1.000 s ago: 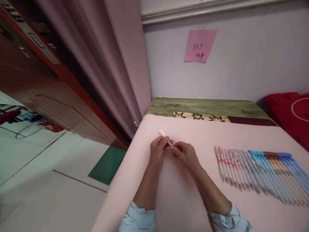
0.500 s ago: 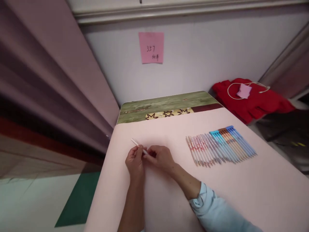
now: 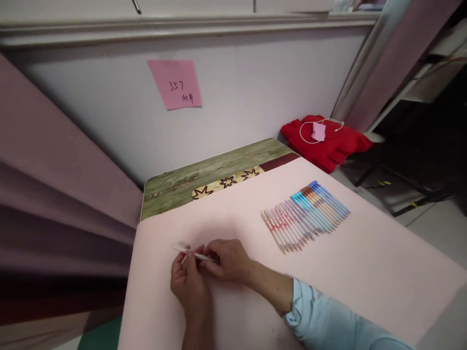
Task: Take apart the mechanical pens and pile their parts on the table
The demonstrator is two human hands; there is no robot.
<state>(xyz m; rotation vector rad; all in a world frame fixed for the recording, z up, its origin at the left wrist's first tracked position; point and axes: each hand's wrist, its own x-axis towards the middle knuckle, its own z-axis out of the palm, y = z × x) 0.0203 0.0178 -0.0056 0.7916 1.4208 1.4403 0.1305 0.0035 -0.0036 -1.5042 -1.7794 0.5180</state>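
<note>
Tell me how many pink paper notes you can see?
2. One pink note is stuck on the wall above the table. A smaller pink note lies on the red cloth at the right. Others may be hidden.

A pale wall (image 3: 262, 92) carries a pink note (image 3: 175, 83). Mauve curtains (image 3: 54, 180) hang left and at the far right. A pink surface (image 3: 365, 262) overlies green patterned cloth (image 3: 204, 172); red fabric (image 3: 328, 138) lies beyond.

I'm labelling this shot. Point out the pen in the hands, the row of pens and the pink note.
pen (image 3: 193, 253): head view, middle of the pale barrel between both hands.
row of pens (image 3: 305, 215): head view, middle of the row on the pink table.
pink note (image 3: 175, 84): head view, centre of the paper, on the wall.
</note>
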